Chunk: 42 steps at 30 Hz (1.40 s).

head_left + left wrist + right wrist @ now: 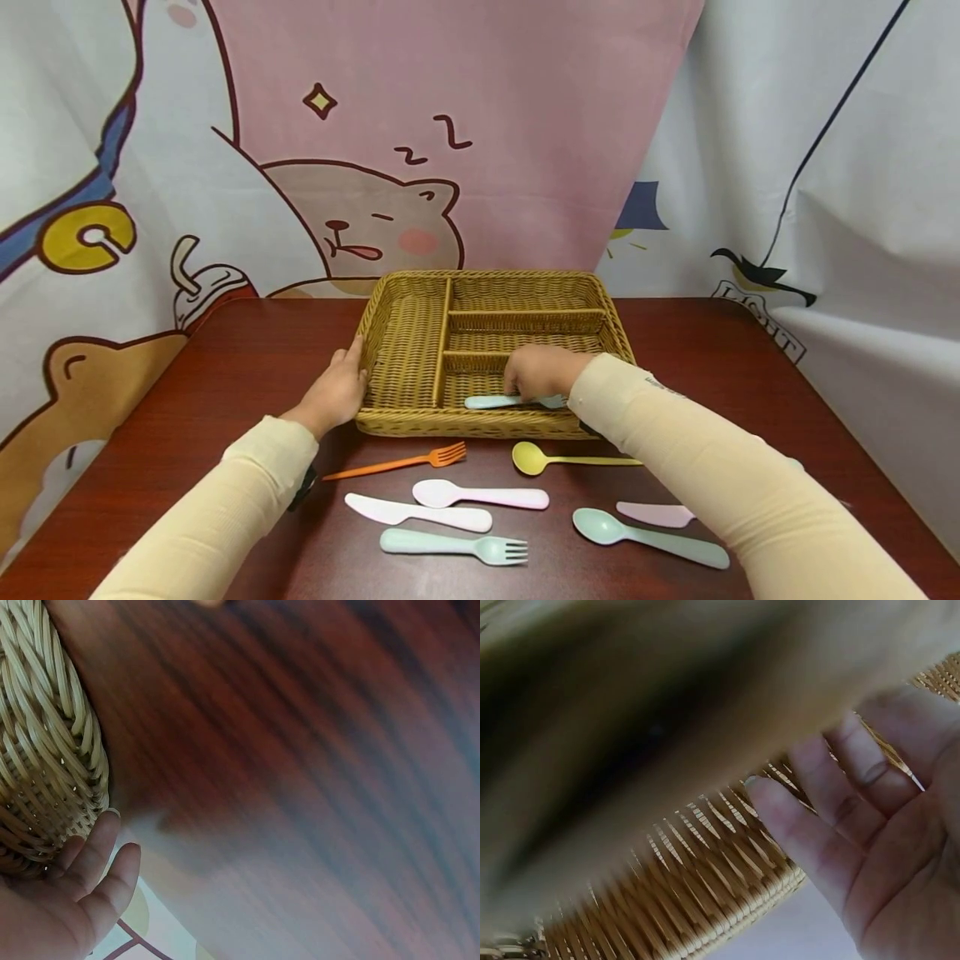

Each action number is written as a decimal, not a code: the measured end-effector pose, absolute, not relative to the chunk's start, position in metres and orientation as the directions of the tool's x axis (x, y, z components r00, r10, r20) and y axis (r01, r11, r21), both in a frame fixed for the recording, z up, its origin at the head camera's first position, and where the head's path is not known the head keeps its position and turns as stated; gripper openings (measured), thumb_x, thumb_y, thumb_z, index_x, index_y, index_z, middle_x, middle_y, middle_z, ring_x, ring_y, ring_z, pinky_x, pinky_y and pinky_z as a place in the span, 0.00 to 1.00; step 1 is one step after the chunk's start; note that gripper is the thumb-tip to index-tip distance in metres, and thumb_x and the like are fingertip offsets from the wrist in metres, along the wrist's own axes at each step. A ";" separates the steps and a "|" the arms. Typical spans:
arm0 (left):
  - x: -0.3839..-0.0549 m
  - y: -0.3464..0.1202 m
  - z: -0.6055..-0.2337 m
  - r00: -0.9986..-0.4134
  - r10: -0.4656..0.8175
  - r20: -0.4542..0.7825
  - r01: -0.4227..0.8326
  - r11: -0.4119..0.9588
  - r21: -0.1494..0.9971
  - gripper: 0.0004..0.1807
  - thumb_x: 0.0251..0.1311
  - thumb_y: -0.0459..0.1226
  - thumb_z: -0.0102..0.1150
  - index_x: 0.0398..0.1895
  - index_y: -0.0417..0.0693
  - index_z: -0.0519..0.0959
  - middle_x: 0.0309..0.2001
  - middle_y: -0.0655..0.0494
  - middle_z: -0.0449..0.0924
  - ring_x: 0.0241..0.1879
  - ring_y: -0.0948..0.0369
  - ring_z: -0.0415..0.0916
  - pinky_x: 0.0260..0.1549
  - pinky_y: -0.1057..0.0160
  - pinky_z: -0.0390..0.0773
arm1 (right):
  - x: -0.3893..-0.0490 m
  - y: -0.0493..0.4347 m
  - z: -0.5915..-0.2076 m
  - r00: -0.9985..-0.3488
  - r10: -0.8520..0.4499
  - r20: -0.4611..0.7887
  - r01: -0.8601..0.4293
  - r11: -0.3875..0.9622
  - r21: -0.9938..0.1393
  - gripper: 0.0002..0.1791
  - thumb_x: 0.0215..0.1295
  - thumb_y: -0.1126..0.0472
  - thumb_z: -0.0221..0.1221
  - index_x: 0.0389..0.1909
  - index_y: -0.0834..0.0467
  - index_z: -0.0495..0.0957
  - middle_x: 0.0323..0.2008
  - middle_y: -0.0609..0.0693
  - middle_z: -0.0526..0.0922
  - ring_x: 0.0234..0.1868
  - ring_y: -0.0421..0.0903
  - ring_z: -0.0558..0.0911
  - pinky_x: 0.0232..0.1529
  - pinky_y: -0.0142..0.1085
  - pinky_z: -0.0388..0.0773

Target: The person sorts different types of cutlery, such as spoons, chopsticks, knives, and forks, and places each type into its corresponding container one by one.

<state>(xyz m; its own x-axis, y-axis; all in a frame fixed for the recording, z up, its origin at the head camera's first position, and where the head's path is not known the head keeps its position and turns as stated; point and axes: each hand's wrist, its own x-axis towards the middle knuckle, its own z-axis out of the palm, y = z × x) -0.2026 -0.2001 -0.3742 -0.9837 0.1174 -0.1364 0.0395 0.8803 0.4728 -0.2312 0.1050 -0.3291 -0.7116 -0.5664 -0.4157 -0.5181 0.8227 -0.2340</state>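
A wicker basket (480,425) with several compartments sits on the table. My left hand (339,390) rests against its left side, fingers fairly straight along the woven wall (45,727). My right hand (546,372) reaches down into the front right compartment with bent fingers. At its fingertips is a light blue fork (487,402), lying lengthwise by the front wall, handle to the left and tines to the right. In the right wrist view, several fingers (810,832) show beside the weave; the thumb side is hidden behind a blurred edge, and the fork is out of sight.
In front of the basket lie an orange fork (397,463), a yellow spoon (531,458), a pale pink spoon (487,497), a white knife (420,512), a mint fork (435,542), a mint spoon (652,537) and a pink knife (652,514), partly under my right sleeve. A printed curtain (525,125) hangs behind.
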 end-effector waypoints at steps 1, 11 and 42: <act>-0.203 -0.200 -0.374 -0.984 0.116 -0.138 0.038 0.880 0.474 0.33 0.76 0.35 0.31 0.77 0.39 0.33 0.69 0.29 0.47 0.60 0.40 0.66 0.56 0.43 0.68 | -0.231 0.105 -0.329 -0.712 -0.565 -0.418 -0.517 0.824 -0.232 0.16 0.62 0.71 0.61 0.51 0.57 0.84 0.52 0.52 0.82 0.52 0.50 0.80 0.52 0.42 0.77; -0.203 -0.198 -0.375 -0.982 0.114 -0.148 0.028 0.874 0.485 0.33 0.76 0.35 0.31 0.77 0.41 0.31 0.70 0.31 0.46 0.62 0.40 0.64 0.58 0.43 0.67 | -0.229 0.115 -0.325 -0.713 -0.642 -0.281 -0.548 0.761 -0.346 0.16 0.61 0.70 0.62 0.50 0.62 0.83 0.39 0.51 0.86 0.36 0.42 0.82 0.39 0.37 0.79; -0.204 -0.200 -0.375 -0.983 0.111 -0.146 0.024 0.868 0.496 0.33 0.76 0.35 0.30 0.77 0.40 0.32 0.70 0.29 0.45 0.62 0.40 0.64 0.55 0.43 0.68 | -0.128 0.104 -0.339 -0.784 -0.578 0.227 -0.596 0.598 -0.536 0.14 0.61 0.62 0.65 0.48 0.56 0.84 0.46 0.48 0.83 0.45 0.44 0.82 0.43 0.35 0.78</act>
<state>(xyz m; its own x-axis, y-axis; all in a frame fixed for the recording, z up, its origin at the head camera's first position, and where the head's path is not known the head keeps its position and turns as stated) -0.2037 -0.2002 -0.3750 -0.9831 0.1106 -0.1458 0.0240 0.8677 0.4965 -0.1283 0.1041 -0.3389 -0.7839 -0.5780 0.2269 -0.5960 0.5978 -0.5362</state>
